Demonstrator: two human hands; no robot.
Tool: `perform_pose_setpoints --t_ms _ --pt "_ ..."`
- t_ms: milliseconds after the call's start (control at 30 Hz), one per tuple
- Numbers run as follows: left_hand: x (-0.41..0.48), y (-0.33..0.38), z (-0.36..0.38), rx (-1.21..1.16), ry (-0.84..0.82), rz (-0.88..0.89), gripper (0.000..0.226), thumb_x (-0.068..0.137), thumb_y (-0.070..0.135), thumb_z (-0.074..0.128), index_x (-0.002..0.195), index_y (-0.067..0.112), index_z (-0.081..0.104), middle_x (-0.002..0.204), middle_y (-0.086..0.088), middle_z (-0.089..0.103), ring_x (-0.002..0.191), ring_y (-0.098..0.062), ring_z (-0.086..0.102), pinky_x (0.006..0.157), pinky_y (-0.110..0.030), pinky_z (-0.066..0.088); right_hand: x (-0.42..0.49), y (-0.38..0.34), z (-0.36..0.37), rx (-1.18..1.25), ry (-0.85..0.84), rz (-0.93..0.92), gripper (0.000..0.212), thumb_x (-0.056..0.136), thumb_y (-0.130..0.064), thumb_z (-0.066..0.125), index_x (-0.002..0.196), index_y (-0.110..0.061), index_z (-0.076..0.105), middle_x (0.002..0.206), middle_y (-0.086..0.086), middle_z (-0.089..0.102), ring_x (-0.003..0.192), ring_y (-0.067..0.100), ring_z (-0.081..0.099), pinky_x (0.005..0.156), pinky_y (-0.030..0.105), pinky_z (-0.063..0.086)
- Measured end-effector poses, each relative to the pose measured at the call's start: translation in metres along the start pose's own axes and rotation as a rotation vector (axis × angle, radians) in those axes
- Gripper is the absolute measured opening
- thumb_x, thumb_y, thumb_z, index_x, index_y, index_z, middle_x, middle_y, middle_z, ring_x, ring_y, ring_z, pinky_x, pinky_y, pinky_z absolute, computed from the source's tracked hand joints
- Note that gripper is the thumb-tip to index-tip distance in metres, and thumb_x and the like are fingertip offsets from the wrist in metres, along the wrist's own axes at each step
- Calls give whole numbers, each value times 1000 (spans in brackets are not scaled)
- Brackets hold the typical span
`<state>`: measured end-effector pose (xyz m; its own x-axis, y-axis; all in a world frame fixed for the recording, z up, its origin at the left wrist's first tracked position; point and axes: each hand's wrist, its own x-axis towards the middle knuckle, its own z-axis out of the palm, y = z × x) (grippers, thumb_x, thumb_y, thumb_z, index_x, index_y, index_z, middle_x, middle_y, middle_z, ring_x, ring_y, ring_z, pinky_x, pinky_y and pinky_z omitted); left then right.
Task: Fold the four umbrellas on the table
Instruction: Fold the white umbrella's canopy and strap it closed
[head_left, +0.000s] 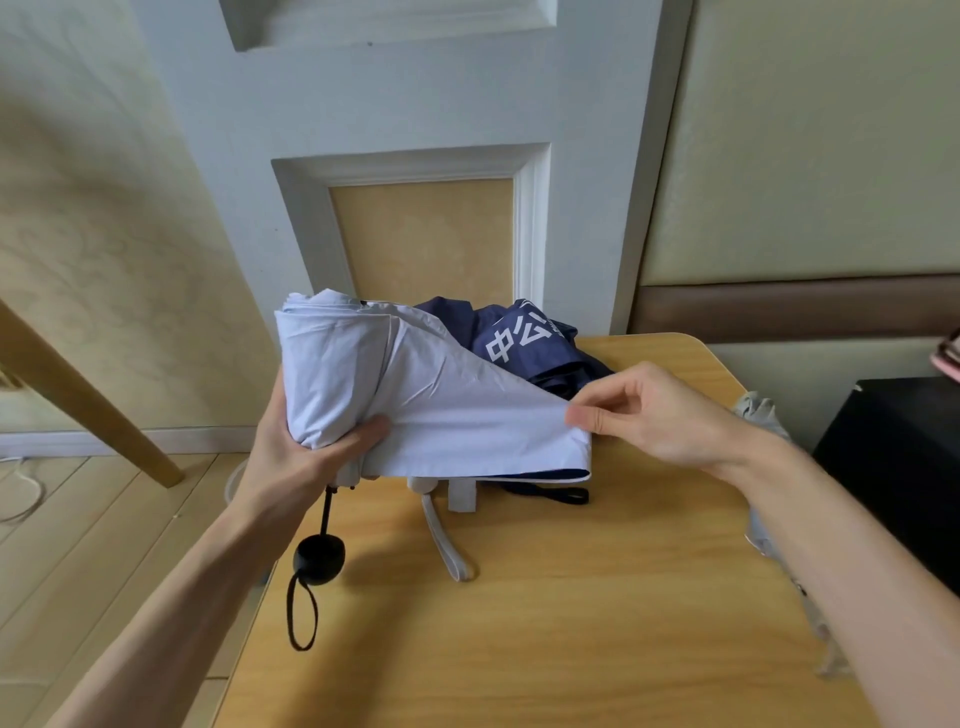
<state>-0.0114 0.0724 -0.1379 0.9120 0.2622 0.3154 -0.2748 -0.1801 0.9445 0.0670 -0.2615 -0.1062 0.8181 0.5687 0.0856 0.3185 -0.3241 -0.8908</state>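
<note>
The left hand (306, 441) grips the gathered part of the pale lilac umbrella (426, 395) above the near-left side of the wooden table (519, 623). Its fingers are curled round the bundle and the thumb presses on the cloth. The umbrella's black handle (318, 561) hangs below this hand on a thin shaft. The right hand (654, 410) pinches the edge of one loose panel between thumb and forefinger and holds it stretched toward the right.

The step in hand, as I judge it, is to flatten this panel and wrap it around the bundle. To do it well, the right hand should hold the cloth taut so that the crease runs straight. Then it should lay the panel over in the same direction as the other panels, while the left hand turns the bundle without loosening.

The navy umbrella (524, 343) with white characters lies crumpled behind. A grey umbrella (758, 410) lies at the table's right edge, partly under the right forearm. Both look not yet folded.
</note>
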Motion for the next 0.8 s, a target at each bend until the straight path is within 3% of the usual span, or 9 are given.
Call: perform_pose_setpoints --t_ms 133,300,433,567,700,800 --pt "0 -5 2 -26 17 -8 88 70 27 92 146 38 50 136 14 67 125 -12 66 95 -42 59 5 1 -1 65 197 -21 9 86 -12 82 96 -13 83 92 -4 82 87 5 77 78 14 56" --pt "1 -10 6 -46 32 -29 89 70 29 93 147 41 49 136 15 67 126 -12 65 96 -45 58 8 6 7 182 307 23 16 86 -6 83 101 -7 80 90 3 82 80 10 75 66 21 59" --pt "2 -15 7 -88 89 -83 91 68 31 93 147 42 48 135 16 66 124 -11 65 94 -40 59 7 3 8 282 403 16 27 84 -4 84 109 -9 77 88 8 81 77 9 71 69 20 57" --pt "3 -18 8 -123 120 -146 95 66 33 94 148 42 47 134 13 66 122 -16 66 83 -38 61 8 -6 15 478 224 -10 30 96 2 68 120 -16 73 90 7 69 86 14 67 77 27 57" --pt "5 -15 8 -151 52 -210 94 65 30 94 146 38 49 130 2 67 99 -25 68 62 -32 57 5 -16 14 387 31 -4 47 96 6 47 122 -21 75 108 12 71 98 19 63 88 30 52" --pt "4 -13 11 -159 42 -199 90 72 23 97 145 39 48 129 0 65 91 -24 67 60 -32 57 3 -27 10 420 21 57 38 108 -16 43 131 -25 72 123 17 74 100 26 68 86 36 54"
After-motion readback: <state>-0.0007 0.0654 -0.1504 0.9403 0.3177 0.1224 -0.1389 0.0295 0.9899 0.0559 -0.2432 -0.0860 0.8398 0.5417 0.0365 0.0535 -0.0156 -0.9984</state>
